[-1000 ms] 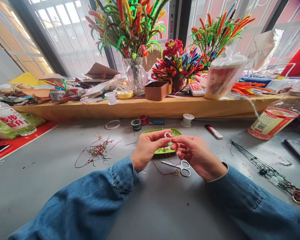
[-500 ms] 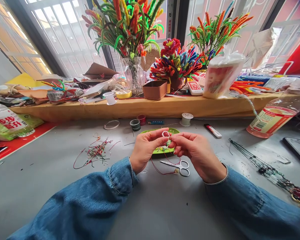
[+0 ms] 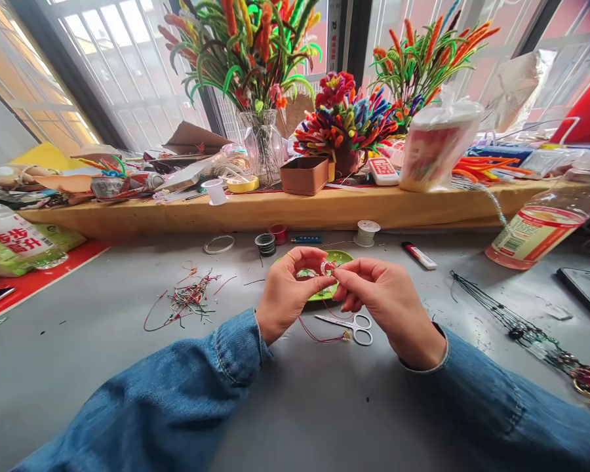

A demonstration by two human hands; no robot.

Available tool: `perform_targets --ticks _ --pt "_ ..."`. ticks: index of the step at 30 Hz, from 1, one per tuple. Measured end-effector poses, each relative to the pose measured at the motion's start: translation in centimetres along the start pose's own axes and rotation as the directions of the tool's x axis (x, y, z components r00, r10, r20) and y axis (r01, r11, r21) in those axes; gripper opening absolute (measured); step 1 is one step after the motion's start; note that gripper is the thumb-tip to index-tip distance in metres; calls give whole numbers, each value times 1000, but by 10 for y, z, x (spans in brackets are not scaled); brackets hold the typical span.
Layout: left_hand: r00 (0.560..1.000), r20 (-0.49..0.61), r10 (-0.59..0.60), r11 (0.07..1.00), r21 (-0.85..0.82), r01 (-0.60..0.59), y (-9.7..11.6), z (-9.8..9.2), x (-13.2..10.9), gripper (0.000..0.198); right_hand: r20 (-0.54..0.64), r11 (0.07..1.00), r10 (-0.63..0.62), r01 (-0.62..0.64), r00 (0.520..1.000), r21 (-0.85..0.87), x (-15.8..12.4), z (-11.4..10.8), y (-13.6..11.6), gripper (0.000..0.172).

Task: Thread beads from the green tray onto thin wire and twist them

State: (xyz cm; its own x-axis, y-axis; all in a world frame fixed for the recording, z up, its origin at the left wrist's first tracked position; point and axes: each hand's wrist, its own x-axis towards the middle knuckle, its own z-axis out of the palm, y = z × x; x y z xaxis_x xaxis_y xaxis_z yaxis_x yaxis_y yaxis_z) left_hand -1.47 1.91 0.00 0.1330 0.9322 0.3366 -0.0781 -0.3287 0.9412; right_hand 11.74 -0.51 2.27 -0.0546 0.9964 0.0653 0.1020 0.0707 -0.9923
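Note:
Between thumb and fingers, my left hand [image 3: 291, 292] pinches a small pale ring [image 3: 325, 267] with red cord about it. My right hand [image 3: 381, 298] is closed at the ring's right side, its fingertips pinching the red cord [image 3: 335, 264]. A length of this cord [image 3: 317, 339] hangs down to the table and ends at a small yellowish bead [image 3: 346, 335]. Silver scissors [image 3: 361, 329] lie just below the hands. Behind the fingers is a green dish [image 3: 343, 257] holding small beads, partly hidden.
Thread spools [image 3: 265, 244] and a white spool [image 3: 367, 233] stand at the back. Cord scraps [image 3: 191, 298] lie left. A lighter [image 3: 419, 256], beaded cords [image 3: 531, 334] and a drink bottle [image 3: 541, 229] are at right. A crowded ledge [image 3: 177, 216] runs behind.
The ring has turned in my left fingers and now shows more edge-on, with red cord at it. My left fingers have curled more, and my right hand has shifted slightly.

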Motion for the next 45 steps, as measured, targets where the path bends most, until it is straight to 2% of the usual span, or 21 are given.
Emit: perform_targets --ticks 7,13,17,23,30,35,40,45 --pt "1000 -14 23 1000 -14 -24 1 1 -2 29 -5 996 -80 80 997 25 -2 -2 -1 19" --pt "999 -3 38 999 -36 -38 -1 1 -2 29 -11 984 -165 163 986 -73 -2 -3 2 18" --pt "998 -15 57 998 12 -57 -2 1 -1 32 -2 970 -204 202 979 -133 -2 -3 4 17" --pt "988 11 154 977 147 -153 -4 0 -2 27 -36 941 -248 232 968 -246 -1 -3 4 18" --pt "981 27 191 962 194 -192 -4 0 -3 22 18 980 -168 169 986 -109 0 -3 4 23" --pt "975 48 216 938 269 -220 -3 -1 -4 22 52 998 -53 50 997 45 0 -2 2 22" --pt "952 80 297 845 442 -300 -4 -5 -3 19 77 995 57 -63 995 77 1 -4 0 24" --pt "924 151 351 745 553 -374 -6 -8 -1 19 91 991 81 -90 993 97 3 -4 4 28"
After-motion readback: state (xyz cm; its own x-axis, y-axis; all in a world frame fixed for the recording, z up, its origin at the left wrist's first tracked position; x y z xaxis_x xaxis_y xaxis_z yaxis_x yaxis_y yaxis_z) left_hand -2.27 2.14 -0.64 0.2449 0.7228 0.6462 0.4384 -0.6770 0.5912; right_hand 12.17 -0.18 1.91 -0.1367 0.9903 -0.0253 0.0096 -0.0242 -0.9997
